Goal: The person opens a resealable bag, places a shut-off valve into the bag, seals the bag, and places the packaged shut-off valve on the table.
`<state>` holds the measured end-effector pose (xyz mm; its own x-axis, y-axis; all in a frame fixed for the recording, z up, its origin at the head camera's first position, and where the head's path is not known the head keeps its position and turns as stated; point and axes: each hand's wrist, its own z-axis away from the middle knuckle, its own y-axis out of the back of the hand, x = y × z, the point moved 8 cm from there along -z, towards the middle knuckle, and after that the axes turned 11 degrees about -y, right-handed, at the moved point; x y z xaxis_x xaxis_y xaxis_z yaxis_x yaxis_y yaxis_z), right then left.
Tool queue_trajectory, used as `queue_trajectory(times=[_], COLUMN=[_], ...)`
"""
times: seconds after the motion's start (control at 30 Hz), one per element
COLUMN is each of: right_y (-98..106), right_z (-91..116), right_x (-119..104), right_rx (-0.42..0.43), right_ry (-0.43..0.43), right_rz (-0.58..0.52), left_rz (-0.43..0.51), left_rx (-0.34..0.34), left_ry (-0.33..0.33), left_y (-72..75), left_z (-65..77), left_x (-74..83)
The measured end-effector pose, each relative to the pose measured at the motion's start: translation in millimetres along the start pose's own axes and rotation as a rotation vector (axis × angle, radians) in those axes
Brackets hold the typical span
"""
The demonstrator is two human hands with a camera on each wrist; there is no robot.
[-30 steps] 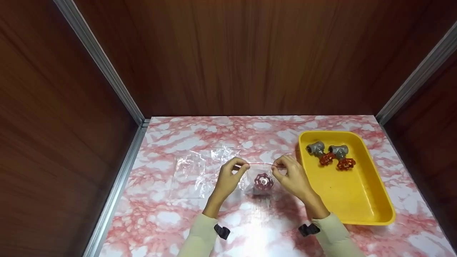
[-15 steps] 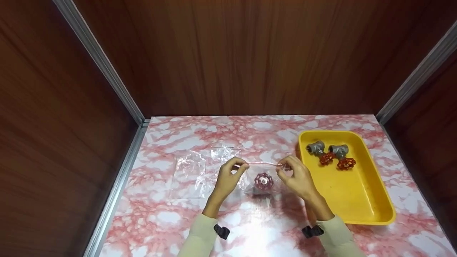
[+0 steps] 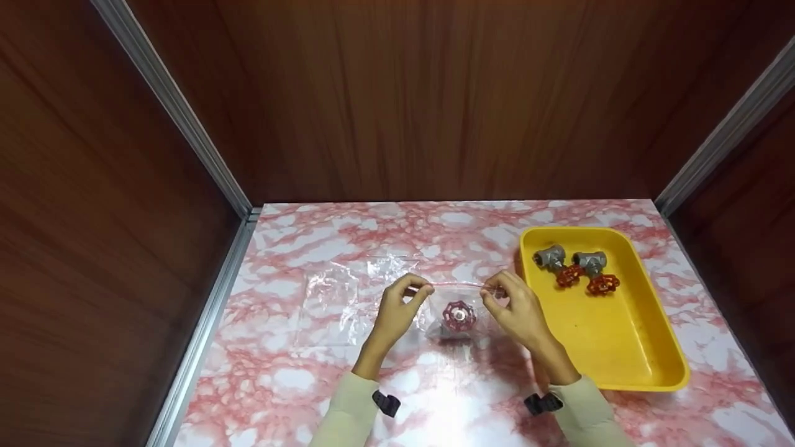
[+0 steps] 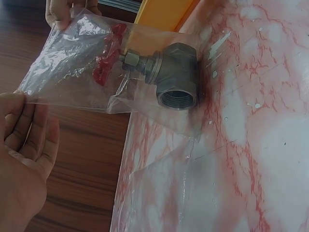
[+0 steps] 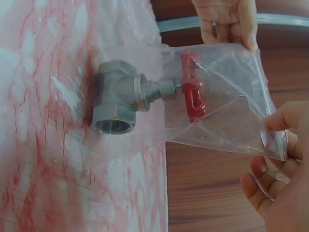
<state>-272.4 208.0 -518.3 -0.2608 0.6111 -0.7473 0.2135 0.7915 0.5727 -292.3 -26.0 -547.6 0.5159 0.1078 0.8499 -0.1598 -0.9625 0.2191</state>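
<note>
A gate valve (image 4: 177, 70) with a red handwheel (image 3: 459, 315) stands upright inside a clear zip bag (image 5: 227, 116) on the table. My left hand (image 3: 396, 310) pinches one top corner of the bag between thumb and fingers. At the opposite corner, my right hand (image 3: 517, 310) pinches the same top edge. Between both hands the bag's red zip line is stretched straight above the handwheel. Both wrist views show the valve's grey body at the bottom of the bag, one threaded opening facing sideways.
Flat clear bags (image 3: 329, 298) lie on the marbled table to the left. A yellow tray (image 3: 596, 347) stands at the right, holding two more valves (image 3: 589, 264) with red handwheels. Wood-grain panels (image 3: 397, 99) enclose the table at the back and sides.
My right hand has slid a little to the right along the bag's top edge, lengthening the visible zip line. My left hand has stayed in place.
</note>
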Motion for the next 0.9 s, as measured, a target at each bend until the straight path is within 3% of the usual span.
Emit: queue_trajectory(times=[0.2, 0.5, 0.73, 0.9], right_y=[0.4, 0.7, 2.0, 1.3], right_z=[0.5, 2.5, 1.4, 0.4], right_x=[4.2, 1.2, 1.8, -5.5], right_rx=[0.001, 0.019, 0.021, 0.020], right_ry=[-0.047, -0.004, -0.017, 0.055], right_rz=[-0.024, -0.031, -0.036, -0.051], left_rz=[-0.010, -0.009, -0.009, -0.008], left_rx=[0.014, 0.028, 0.025, 0.013], left_ry=[0.001, -0.001, -0.002, -0.002], left_y=[0.9, 0.4, 0.2, -0.9], left_z=[-0.4, -1.4, -1.6, -1.9], left_x=[0.0, -1.5, -1.2, 0.2])
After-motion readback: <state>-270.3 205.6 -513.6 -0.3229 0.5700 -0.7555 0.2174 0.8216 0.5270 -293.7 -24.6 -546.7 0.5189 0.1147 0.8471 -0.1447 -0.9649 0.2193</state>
